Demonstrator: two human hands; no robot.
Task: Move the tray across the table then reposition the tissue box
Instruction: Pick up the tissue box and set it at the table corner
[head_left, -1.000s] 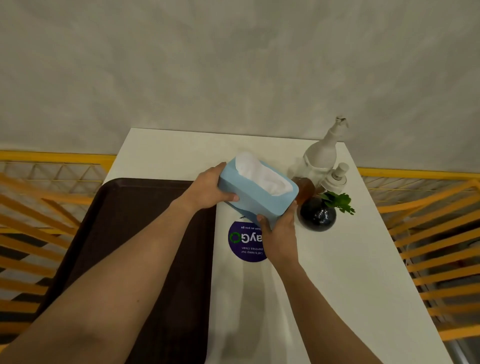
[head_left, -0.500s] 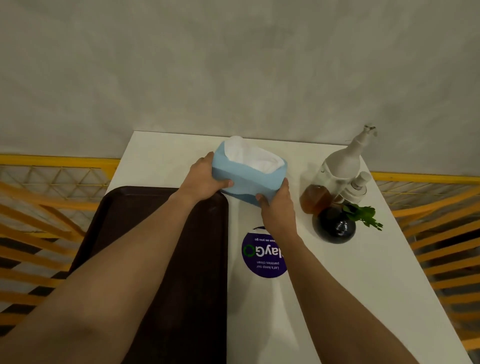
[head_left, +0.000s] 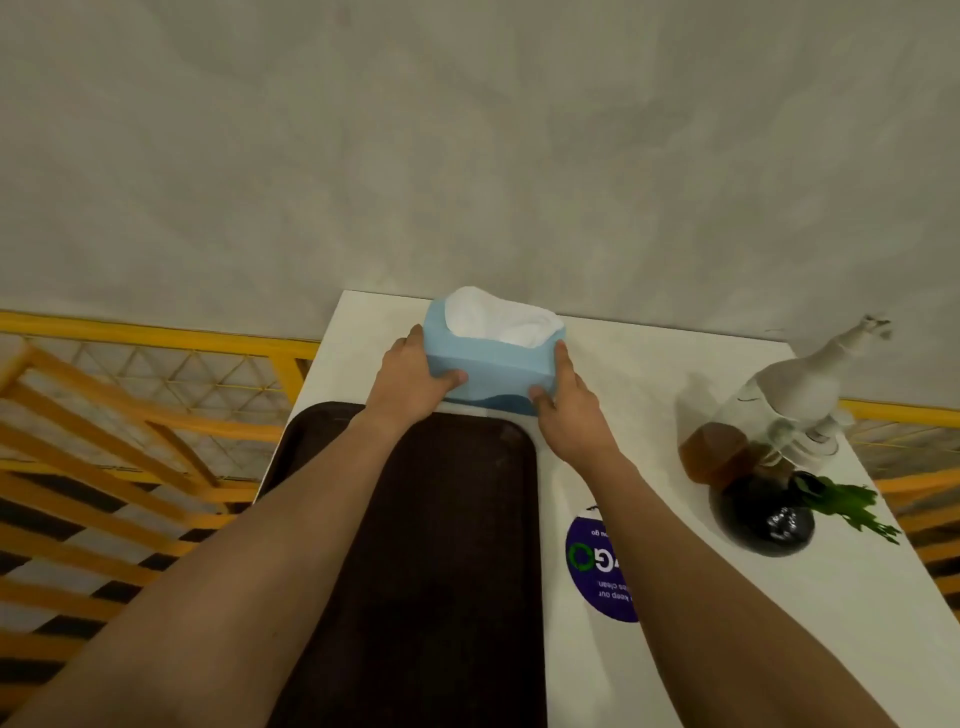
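A light blue tissue box with white tissue showing at its top sits at the far edge of the white table, close to the grey wall. My left hand grips its left end and my right hand grips its right end. The dark brown tray lies on the left part of the table, just in front of the box, partly under my left forearm.
At the right stand a white pump bottle, a bottle of amber liquid and a black round vase with green leaves. A purple round sticker is on the tabletop. Yellow railings flank the table.
Both hands carried the tissue box away from me and leftwards, from beside the bottles to the far edge behind the tray. The view shifted left.
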